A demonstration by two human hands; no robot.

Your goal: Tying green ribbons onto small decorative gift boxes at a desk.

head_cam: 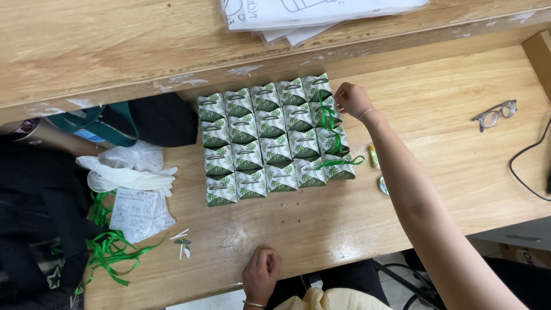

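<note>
Several small green-and-white leaf-print gift boxes [270,143] stand packed in a tight block of rows on the wooden desk [459,172]. A green ribbon [330,129] trails over the block's right-hand column, ending near its lower right box. My right hand [351,99] reaches across to the block's top right corner, fingers pinched at the ribbon's upper end. My left hand [261,272] rests as a closed fist on the desk's front edge, holding nothing, well below the boxes.
Glasses [495,115] and a black cable [528,166] lie at the right. Two small items [373,155] sit by my right forearm. White gloves [132,172], a clear printed bag [140,212], loose green ribbons [109,252] and a black bag [34,201] crowd the left. Papers [310,14] lie on the raised shelf.
</note>
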